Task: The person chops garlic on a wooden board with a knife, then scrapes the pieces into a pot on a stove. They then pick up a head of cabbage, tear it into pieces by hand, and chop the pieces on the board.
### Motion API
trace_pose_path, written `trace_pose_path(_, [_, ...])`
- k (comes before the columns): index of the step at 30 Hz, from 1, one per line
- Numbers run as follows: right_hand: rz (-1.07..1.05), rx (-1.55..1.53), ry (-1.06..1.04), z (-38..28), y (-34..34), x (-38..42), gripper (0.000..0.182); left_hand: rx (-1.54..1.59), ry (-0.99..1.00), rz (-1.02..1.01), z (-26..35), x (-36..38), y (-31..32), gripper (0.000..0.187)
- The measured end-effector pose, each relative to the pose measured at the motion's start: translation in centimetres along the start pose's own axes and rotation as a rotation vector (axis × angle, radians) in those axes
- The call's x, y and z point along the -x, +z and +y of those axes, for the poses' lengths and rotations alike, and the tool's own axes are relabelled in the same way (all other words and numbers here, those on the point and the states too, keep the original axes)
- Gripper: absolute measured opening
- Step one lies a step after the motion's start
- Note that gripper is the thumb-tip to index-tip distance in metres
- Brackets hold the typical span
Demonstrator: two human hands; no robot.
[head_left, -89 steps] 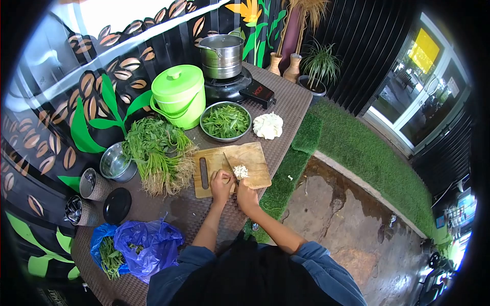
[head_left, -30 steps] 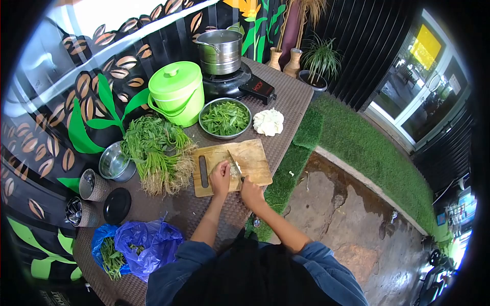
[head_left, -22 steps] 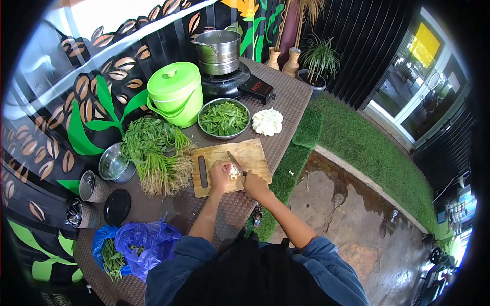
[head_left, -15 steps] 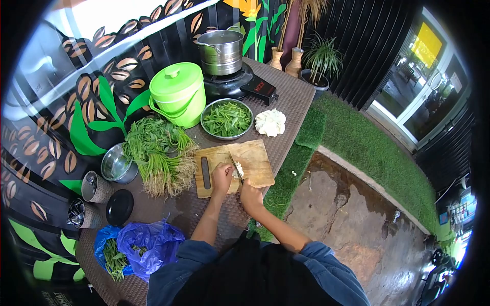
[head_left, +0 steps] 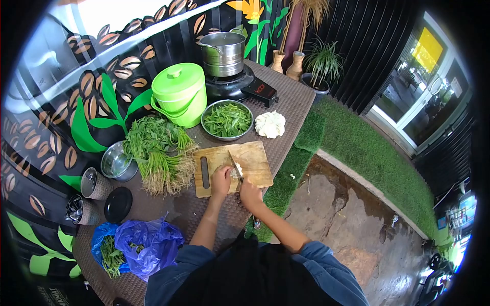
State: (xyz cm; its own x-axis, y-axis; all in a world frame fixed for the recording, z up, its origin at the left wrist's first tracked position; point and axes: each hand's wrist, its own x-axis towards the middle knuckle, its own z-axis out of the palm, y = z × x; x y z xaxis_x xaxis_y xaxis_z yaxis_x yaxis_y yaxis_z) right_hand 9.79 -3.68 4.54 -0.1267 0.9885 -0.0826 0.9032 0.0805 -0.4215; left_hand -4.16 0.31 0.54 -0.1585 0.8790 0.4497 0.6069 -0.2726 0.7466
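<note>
My right hand (head_left: 250, 196) is wrapped round the handle of a kitchen knife (head_left: 234, 159), its blade pointing away from me over a wooden cutting board (head_left: 258, 158). Small white chopped pieces (head_left: 239, 167) lie against the blade. Just left of the knife, my left hand (head_left: 221, 179) is closed, its fingertips bent down on a white vegetable piece that they mostly cover. Beyond the board sits a white lumpy heap (head_left: 270, 124) that looks like cauliflower. Beside it is a metal bowl (head_left: 205, 128) of cut green leaves (head_left: 226, 119).
Left of the board lies a big bunch of rooted greens (head_left: 158, 153). Behind stand a lime-green lidded bucket (head_left: 178, 92) and a steel pot (head_left: 223, 58) on a black stove (head_left: 224, 89). A metal bowl (head_left: 118, 164), black lid (head_left: 118, 204) and blue plastic bag (head_left: 148, 245) are on the left.
Both hands stay at nearly the same place on the board, with the knife still among the white pieces. The view has shifted very slightly.
</note>
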Motion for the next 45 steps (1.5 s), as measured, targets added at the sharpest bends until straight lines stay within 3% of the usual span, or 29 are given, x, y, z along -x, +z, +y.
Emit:
trace_pose_path(2, [-0.002, 0.06, -0.112, 1.1, -0.6, -2.7, 0.023, -0.032, -0.088, 0.004, 1.1, 0.6, 0.1, 0.017])
trace_pose_path(5, [-0.093, 0.066, -0.234, 3.3, -3.4, -4.6, 0.034, -0.056, -0.056, 0.045, 1.2, 1.3, 0.9, 0.021])
trace_pose_path(7, [-0.051, 0.062, -0.269, 4.1, -3.6, -4.0, 0.031, -0.01, -0.086, 0.027, 1.7, 1.4, 0.5, 0.024])
trace_pose_path(12, [0.081, 0.127, -0.23, 4.7, 0.7, -1.8, 0.028, 0.289, -0.161, -0.055, 0.3, 1.2, -0.8, 0.03])
trace_pose_path(13, [0.165, 0.155, -0.228, 3.8, 0.4, -1.6, 0.029, 0.246, -0.1, -0.069, 0.9, 1.1, -1.7, 0.031])
trace_pose_path(14, [0.016, 0.048, -0.151, 3.1, -0.2, -2.0, 0.033, 0.2, -0.041, -0.082, 1.6, 1.1, -2.5, 0.033])
trace_pose_path(17, [-0.033, 0.0, -0.136, 2.2, -1.1, -3.5, 0.032, 0.269, -0.137, -0.085, -2.8, 2.2, -0.1, 0.031])
trace_pose_path(21, [0.026, 0.084, -0.216, 1.4, -1.6, -1.6, 0.021, 0.103, -0.135, -0.06, 0.6, 1.7, -1.0, 0.025])
trace_pose_path(24, [0.012, 0.06, -0.055, 0.2, -0.2, 0.7, 0.024, -0.045, -0.037, 0.0, 0.9, 1.6, -0.4, 0.016])
trace_pose_path(33, [-0.13, -0.057, -0.051, 0.5, -3.7, -2.8, 0.033, -0.083, -0.055, 0.12, 1.8, 1.9, 0.4, 0.011])
trace_pose_path(39, [0.022, 0.087, -0.03, -0.6, 0.7, 0.4, 0.027, -0.103, -0.056, 0.133, 2.1, 2.0, 0.4, 0.011])
trace_pose_path(45, [0.021, -0.02, -0.074, 0.3, -0.3, -2.1, 0.029, -0.068, 0.015, 0.125, 1.2, 2.1, 0.6, 0.011])
